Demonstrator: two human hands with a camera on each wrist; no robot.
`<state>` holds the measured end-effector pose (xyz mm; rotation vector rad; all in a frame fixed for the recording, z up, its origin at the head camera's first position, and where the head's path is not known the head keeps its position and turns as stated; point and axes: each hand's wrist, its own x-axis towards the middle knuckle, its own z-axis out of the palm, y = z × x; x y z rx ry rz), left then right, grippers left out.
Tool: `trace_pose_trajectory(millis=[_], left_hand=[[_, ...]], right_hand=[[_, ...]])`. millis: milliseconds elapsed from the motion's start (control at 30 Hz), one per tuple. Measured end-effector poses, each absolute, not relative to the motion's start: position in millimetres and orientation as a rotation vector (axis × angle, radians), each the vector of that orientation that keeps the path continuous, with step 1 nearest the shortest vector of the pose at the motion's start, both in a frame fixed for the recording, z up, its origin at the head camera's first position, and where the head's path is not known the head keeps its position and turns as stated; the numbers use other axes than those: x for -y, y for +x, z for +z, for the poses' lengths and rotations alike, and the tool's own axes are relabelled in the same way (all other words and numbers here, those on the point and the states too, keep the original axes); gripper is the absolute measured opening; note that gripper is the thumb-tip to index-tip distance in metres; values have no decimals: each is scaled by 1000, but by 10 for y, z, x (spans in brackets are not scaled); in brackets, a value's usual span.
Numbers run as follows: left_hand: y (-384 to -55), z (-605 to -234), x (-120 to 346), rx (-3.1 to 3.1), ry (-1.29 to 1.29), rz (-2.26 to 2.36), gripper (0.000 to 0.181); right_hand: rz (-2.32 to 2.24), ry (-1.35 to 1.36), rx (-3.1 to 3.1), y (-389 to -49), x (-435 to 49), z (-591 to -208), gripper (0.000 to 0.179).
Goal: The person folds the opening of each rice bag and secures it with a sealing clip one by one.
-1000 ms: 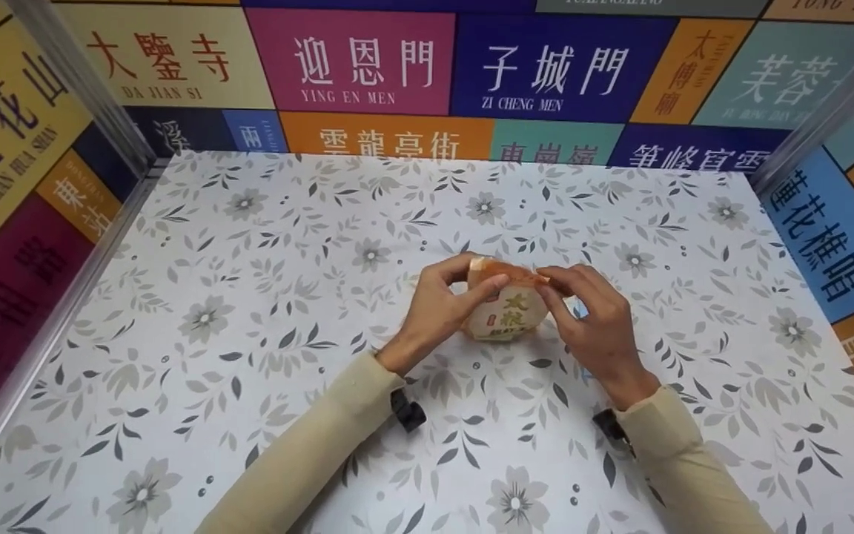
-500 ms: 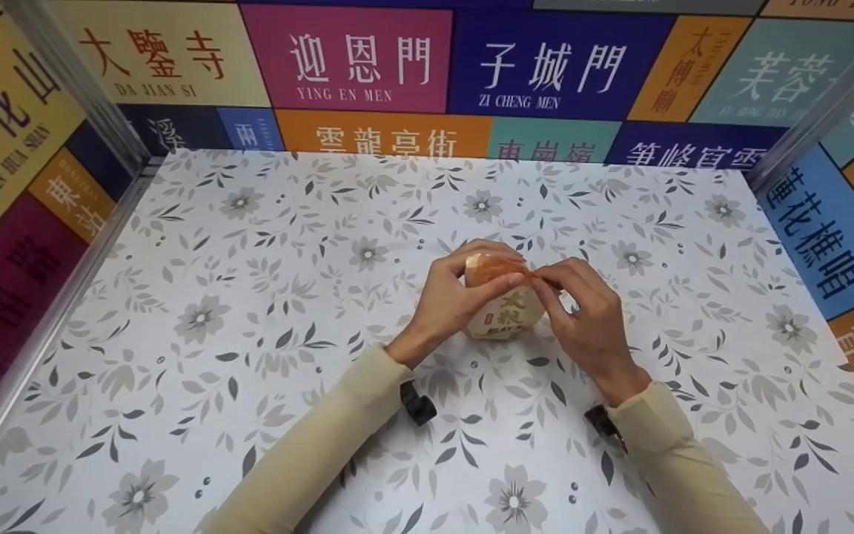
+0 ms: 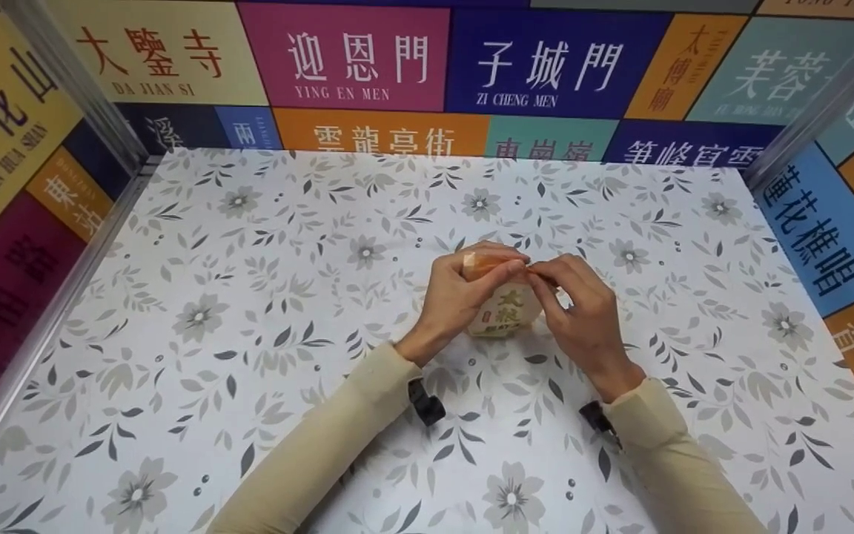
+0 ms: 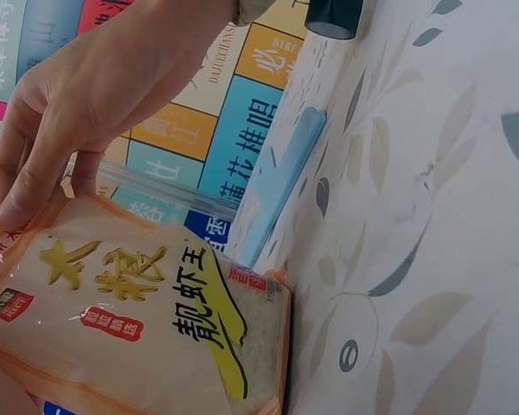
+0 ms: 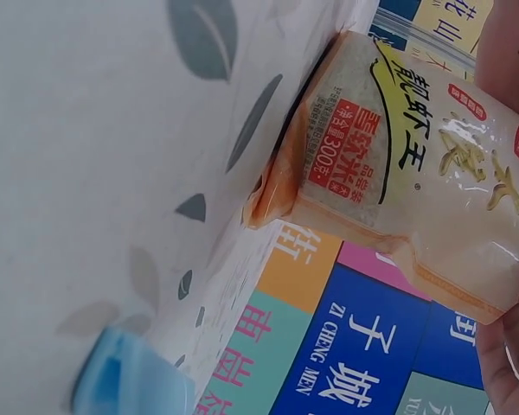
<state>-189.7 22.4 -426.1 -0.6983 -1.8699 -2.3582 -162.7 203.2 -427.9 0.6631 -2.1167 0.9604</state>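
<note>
A small clear and orange plastic bag of rice [image 3: 505,311] stands near the middle of the table. Yellow and black lettering covers its front, as the left wrist view [image 4: 112,294] also shows. My left hand [image 3: 457,293] grips the bag's top from the left, thumb in front and fingers behind. At the top right corner, my right hand [image 3: 586,315] pinches the orange edge between thumb and fingers. The left wrist view shows this right hand [image 4: 95,95] above the bag. Both hands cover much of the bag's upper edge.
A long light blue plastic object [image 4: 285,181] lies on the table beside the bag; the right wrist view shows its end [image 5: 130,376]. Flower-patterned white cloth [image 3: 249,297] covers the table. Colourful lettered panels [image 3: 345,55] stand along the back and both sides.
My left hand has slid right along the bag's top, its thumb now close to the right hand's fingertips. My right hand has shifted slightly left and up, still pinching the corner.
</note>
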Motion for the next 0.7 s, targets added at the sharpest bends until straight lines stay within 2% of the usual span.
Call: trace_pose_trajectory(millis=[700], left_hand=[[-1894, -4225, -195, 1939, -643, -2394, 20]], right_hand=[[723, 742, 2110, -1617, -2124, -4258, 10]])
